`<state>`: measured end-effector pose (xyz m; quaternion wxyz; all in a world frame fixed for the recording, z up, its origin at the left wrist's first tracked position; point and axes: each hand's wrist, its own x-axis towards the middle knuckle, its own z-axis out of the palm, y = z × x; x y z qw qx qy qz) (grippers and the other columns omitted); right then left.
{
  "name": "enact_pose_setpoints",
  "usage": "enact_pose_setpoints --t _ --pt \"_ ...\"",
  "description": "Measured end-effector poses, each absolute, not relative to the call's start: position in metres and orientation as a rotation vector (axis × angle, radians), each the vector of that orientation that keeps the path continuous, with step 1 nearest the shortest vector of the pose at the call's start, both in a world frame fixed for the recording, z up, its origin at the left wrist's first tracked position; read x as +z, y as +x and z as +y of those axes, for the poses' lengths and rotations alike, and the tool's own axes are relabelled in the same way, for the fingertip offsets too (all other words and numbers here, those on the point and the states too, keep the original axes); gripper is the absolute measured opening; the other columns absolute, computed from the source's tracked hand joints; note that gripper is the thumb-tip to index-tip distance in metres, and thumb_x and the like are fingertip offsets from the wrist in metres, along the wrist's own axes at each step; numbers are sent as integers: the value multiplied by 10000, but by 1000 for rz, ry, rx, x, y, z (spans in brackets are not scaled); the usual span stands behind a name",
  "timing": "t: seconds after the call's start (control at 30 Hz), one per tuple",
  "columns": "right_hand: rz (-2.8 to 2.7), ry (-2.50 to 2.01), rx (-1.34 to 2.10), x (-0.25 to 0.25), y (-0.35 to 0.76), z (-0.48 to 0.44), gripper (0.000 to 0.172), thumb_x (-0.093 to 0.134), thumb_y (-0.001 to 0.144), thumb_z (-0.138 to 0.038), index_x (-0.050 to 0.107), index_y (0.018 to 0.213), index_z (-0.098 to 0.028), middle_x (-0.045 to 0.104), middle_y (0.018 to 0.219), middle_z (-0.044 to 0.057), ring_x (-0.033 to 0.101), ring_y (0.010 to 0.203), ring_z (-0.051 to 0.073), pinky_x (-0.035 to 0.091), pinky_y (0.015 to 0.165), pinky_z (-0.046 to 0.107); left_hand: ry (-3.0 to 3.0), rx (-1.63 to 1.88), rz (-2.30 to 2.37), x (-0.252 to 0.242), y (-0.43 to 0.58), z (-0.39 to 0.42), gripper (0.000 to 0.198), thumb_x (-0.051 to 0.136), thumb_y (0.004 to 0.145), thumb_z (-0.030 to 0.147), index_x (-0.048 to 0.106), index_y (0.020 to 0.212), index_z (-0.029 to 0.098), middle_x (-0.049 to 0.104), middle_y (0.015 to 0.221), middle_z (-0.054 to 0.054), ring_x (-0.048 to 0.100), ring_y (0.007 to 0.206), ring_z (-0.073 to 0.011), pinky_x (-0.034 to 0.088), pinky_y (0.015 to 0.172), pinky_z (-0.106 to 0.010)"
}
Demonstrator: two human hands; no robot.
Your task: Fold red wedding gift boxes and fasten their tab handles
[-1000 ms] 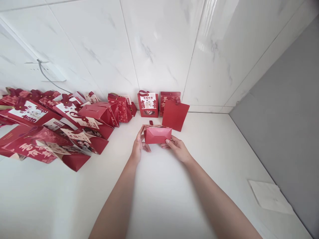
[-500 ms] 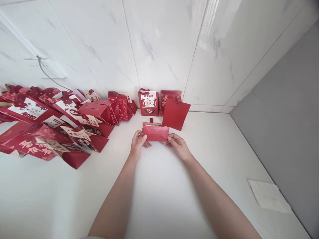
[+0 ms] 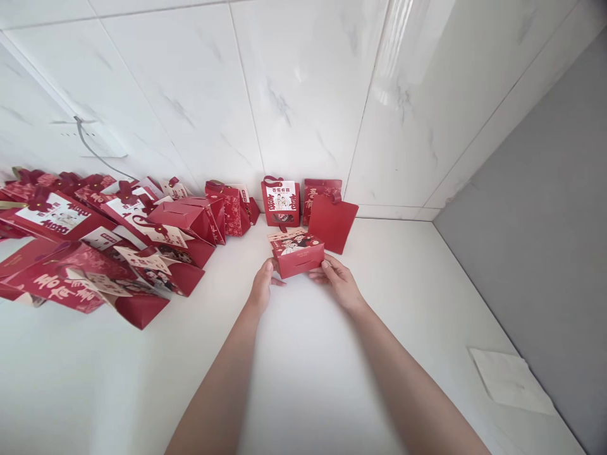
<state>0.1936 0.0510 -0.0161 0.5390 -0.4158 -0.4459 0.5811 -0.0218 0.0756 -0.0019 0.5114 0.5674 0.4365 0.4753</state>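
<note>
A small red gift box (image 3: 300, 260) with a printed picture of figures on its upper side is between my two hands, tilted so that its plain red bottom faces me. My left hand (image 3: 262, 282) grips its left end, the thumb up along the edge and some fingers hidden behind. At the lower right corner, my right hand (image 3: 337, 279) pinches the box between thumb and fingers. Just beyond stand a red box with a white tag (image 3: 281, 202), a patterned red box (image 3: 310, 189) and a plain red one (image 3: 333, 222) leaning in front of it.
Many red gift boxes (image 3: 90, 272) with ribbons and tags crowd the left side of the white table (image 3: 303, 379). A marbled tile wall (image 3: 303, 88) rises behind. A grey cable (image 3: 97, 150) hangs from a socket, and a white sheet (image 3: 509, 379) lies at the right edge.
The held box has turned and tipped, so its printed side now shows above the bottom. Its left end has swung nearer to me. The view has shifted slightly.
</note>
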Motion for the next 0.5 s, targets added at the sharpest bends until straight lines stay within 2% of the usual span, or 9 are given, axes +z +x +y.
enact_pose_setpoints --t 0.03,0.1,0.17,0.23,0.3,0.43,0.5 --pt "-1069 -1000 1351 -16 193 50 612 590 885 -607 553 1377 -244 741 1072 85 724 928 260 586 852 453 1385 1173 1076 -3 -21 76 600 411 901 671 619 1184 185 614 1249 -126 591 1130 -264 555 806 -350" --pt "-1097 -1035 1204 -15 190 47 528 565 911 -577 596 1340 -270 699 1212 78 703 988 261 589 848 447 1452 1256 1137 -5 -20 77 512 553 873 591 649 1200 209 581 1312 -107 541 1233 -266 473 1008 -368" --pt "-1106 -1066 959 -11 187 41 392 557 938 -503 669 1244 -285 658 1294 63 663 1079 263 578 880 445 1526 1307 1165 -4 -20 78 469 712 787 466 670 1192 234 564 1333 -88 501 1295 -273 402 1093 -361" --pt "-1107 -1083 710 -6 184 35 286 543 959 -421 719 1145 -293 672 1253 65 634 1128 264 559 922 454 1505 1291 1138 -3 -20 79 465 730 766 418 676 1189 234 592 1311 -82 515 1286 -281 405 1093 -371" --pt "-1143 -1088 542 -3 183 31 254 525 972 -361 732 1110 -315 674 1218 75 626 1138 267 557 924 458 1358 1240 1052 -3 -23 79 459 675 798 447 671 1194 215 626 1298 -86 550 1251 -291 435 1065 -399" --pt "-1307 -1072 430 -7 181 28 252 528 969 -306 735 1105 -355 585 1321 81 641 1077 265 577 860 458 1027 1130 863 -4 -29 81 575 547 846 611 655 1222 189 631 1326 -118 567 1251 -315 462 1039 -469" --pt "-1385 -1075 426 -13 179 28 250 526 966 -296 744 1072 -355 557 1347 80 631 1093 268 569 884 476 1010 1090 855 -4 -31 82 530 556 874 578 652 1225 193 619 1346 -121 548 1284 -298 438 1074 -453"
